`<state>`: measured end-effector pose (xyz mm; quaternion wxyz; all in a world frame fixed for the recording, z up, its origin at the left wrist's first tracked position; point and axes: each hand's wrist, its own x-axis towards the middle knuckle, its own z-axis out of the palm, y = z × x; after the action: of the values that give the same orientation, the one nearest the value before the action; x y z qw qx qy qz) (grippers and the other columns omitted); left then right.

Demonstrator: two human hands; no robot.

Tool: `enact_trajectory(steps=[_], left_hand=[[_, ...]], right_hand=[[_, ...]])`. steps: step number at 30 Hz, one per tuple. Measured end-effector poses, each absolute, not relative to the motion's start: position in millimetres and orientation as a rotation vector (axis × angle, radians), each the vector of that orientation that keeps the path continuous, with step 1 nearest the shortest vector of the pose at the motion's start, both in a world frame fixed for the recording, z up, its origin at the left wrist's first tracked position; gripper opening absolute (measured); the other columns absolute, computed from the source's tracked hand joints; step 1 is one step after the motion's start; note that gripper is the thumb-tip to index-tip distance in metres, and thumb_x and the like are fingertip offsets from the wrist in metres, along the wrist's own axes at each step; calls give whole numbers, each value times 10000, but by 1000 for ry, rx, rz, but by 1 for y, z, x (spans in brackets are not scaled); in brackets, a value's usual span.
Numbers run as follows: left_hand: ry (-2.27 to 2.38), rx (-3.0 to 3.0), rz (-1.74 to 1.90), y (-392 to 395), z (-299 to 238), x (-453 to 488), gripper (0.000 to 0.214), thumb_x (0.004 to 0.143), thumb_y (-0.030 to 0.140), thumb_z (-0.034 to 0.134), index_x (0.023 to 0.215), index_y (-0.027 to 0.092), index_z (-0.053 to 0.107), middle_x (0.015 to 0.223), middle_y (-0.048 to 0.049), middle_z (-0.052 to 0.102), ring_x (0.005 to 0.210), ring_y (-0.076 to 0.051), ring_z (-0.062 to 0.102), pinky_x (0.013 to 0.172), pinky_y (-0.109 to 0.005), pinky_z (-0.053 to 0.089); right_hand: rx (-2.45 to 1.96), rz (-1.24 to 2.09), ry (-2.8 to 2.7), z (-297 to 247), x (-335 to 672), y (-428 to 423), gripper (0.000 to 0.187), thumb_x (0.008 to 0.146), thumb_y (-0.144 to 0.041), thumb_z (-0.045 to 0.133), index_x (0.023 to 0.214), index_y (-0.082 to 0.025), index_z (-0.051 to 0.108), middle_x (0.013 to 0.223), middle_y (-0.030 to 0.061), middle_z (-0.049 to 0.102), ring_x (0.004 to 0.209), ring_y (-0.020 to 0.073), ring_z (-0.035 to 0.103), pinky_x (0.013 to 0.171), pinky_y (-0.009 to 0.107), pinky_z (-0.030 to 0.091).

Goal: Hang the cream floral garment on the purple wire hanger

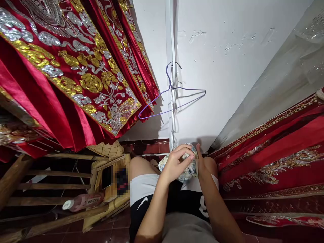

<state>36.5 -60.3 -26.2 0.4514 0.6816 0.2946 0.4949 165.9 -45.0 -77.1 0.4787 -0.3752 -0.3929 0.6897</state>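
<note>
A crumpled floral cloth (186, 173), off-white with blue and greenish print, is bunched up above my lap. My left hand (176, 162) lies over its top and left side, with the fingers curled onto the fabric. On the other side, my right hand (201, 160) presses against the cloth with its thumb pointing up; most of its fingers are hidden behind the bundle. A purple wire hanger (171, 88) with nothing on it hangs on the wall in front of me, beyond both hands.
Red sequined drapery (96, 77) hangs at upper left; more red beaded fabric (273, 162) hangs close on the right. A bamboo bench (106, 209) stands at my left, with a pinkish bottle (84, 201) on it. A white pipe (173, 33) runs down the wall.
</note>
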Motion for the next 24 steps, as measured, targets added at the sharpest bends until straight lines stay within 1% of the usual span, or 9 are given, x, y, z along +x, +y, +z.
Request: enact_trajectory(steps=[3, 6, 8, 12, 15, 17, 20, 22, 24], left_hand=[[798, 1742, 1297, -56, -18, 25, 117, 956, 306, 673, 936, 213, 742, 1059, -93, 727, 1054, -224, 667, 977, -348, 477], [823, 1639, 1251, -44, -17, 10, 231, 947, 415, 673, 1041, 220, 755, 1130, -115, 725, 1099, -265, 657, 982, -353, 475], [794, 1564, 1126, -40, -27, 3, 411, 961, 569, 588, 1024, 199, 756, 1050, -116, 727, 1019, -276, 656, 922, -348, 488], [822, 1622, 708, -50, -69, -6, 656, 952, 742, 417, 664, 181, 597, 641, -19, 554, 625, -178, 492, 675, -303, 448], [974, 1737, 516, -61, -95, -21, 612, 923, 704, 520, 565, 208, 491, 527, 19, 439, 559, -168, 451, 719, -317, 467], [1151, 1765, 580, -60, -99, -38, 512, 851, 639, 674, 578, 221, 562, 547, -6, 534, 658, -233, 593, 924, -397, 489], [1484, 1649, 879, -44, -90, -70, 408, 610, 526, 906, 578, 232, 626, 822, -124, 740, 1117, -427, 662, 1211, -596, 229], [1689, 1567, 1020, -29, -80, -90, 424, 473, 456, 973, 581, 223, 636, 1178, -207, 736, 1412, -511, 452, 1237, -647, 34], [1841, 1544, 1024, -15, -70, -106, 409, 462, 424, 971, 597, 211, 649, 1394, -237, 636, 1506, -527, 304, 1230, -660, -11]], right_hand=[[-838, 1832, -1014, -67, 169, -51, 760, 631, -879, 646, 1066, -259, 706, 929, 90, 727, 1033, 326, 667, 833, 427, 555], [-924, 1975, -1220, -55, 177, -49, 521, 528, -474, 916, 943, -246, 699, 824, 36, 719, 838, 261, 665, 715, 365, 540], [-1065, 1973, -1397, -45, 187, -43, 342, 564, -299, 886, 830, -218, 686, 740, 10, 695, 710, 203, 624, 632, 313, 501], [-1052, 1795, -1848, -12, 216, -26, 165, 705, -295, 757, 646, -168, 668, 632, 12, 656, 587, 160, 576, 550, 267, 438], [-1011, 1437, -2012, 18, 234, -11, 103, 742, -258, 717, 721, -163, 752, 712, 42, 711, 682, 200, 637, 590, 277, 474], [-1059, 1201, -1967, 31, 236, 5, 289, 735, -226, 721, 1010, -183, 800, 767, 38, 728, 708, 206, 641, 593, 279, 484], [-1198, 962, -1836, 34, 228, 39, 793, 738, -148, 659, 1511, -269, 530, 768, -8, 704, 608, 165, 565, 554, 264, 446], [-1198, 859, -1817, 26, 219, 65, 868, 751, -131, 607, 1584, -290, 421, 911, 14, 735, 693, 174, 597, 633, 275, 473], [-1141, 799, -1863, 16, 213, 88, 725, 780, -158, 578, 1497, -263, 540, 1129, 59, 737, 904, 207, 646, 774, 300, 494]])
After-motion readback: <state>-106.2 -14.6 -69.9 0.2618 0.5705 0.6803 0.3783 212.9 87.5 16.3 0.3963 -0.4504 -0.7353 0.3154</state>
